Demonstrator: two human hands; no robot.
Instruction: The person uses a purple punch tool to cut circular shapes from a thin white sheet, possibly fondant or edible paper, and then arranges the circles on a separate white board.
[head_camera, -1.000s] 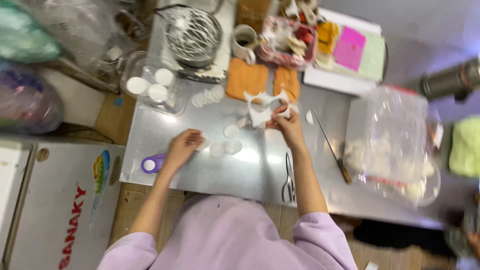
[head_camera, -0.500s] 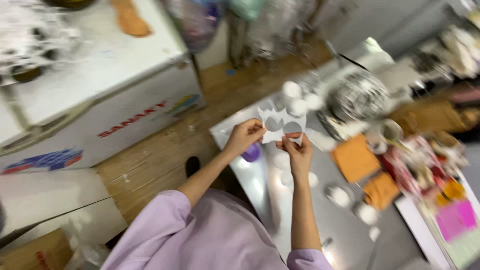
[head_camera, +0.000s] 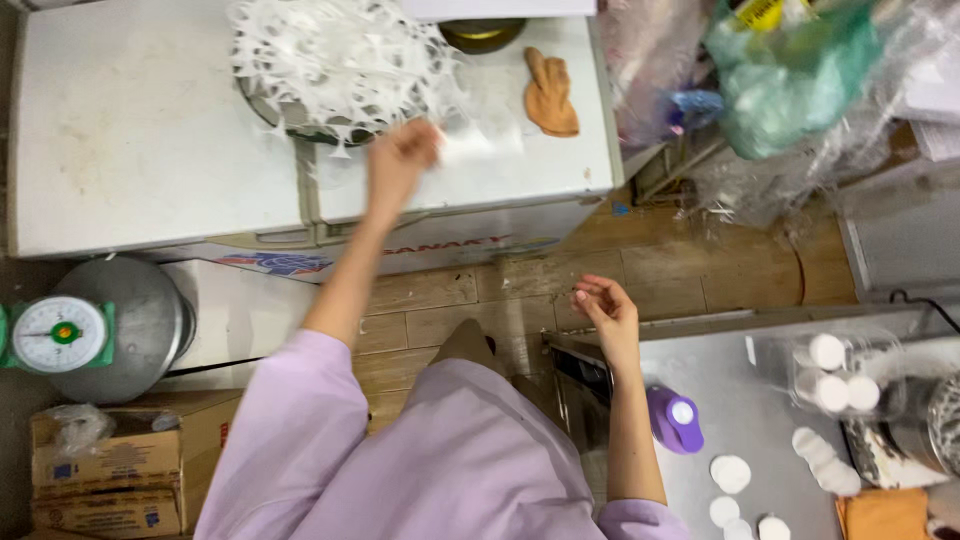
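My left hand (head_camera: 400, 160) reaches out over a white chest freezer (head_camera: 130, 130), fingers closed on a blurred white cut-out sheet (head_camera: 478, 140). Just left of it, a heap of similar white cut-out scraps (head_camera: 330, 60) lies on a round tray. My right hand (head_camera: 605, 305) hovers with fingers apart and nothing in it, above the near corner of a steel table (head_camera: 770, 420). A purple round cutter (head_camera: 675, 420) stands on that table beside my right forearm, and white round discs (head_camera: 730, 475) lie near it.
An orange cloth (head_camera: 550, 90) lies on the freezer lid. A clear container (head_camera: 830, 375) holds more white discs. Plastic bags (head_camera: 790, 80) hang at the upper right. A green scale (head_camera: 60, 335) and cardboard boxes (head_camera: 110, 470) stand at the lower left on a wooden floor (head_camera: 480, 290).
I have turned from the steel table toward the freezer. My left hand carried the cut-out sheet over to the scrap heap, and my right hand let go of it.
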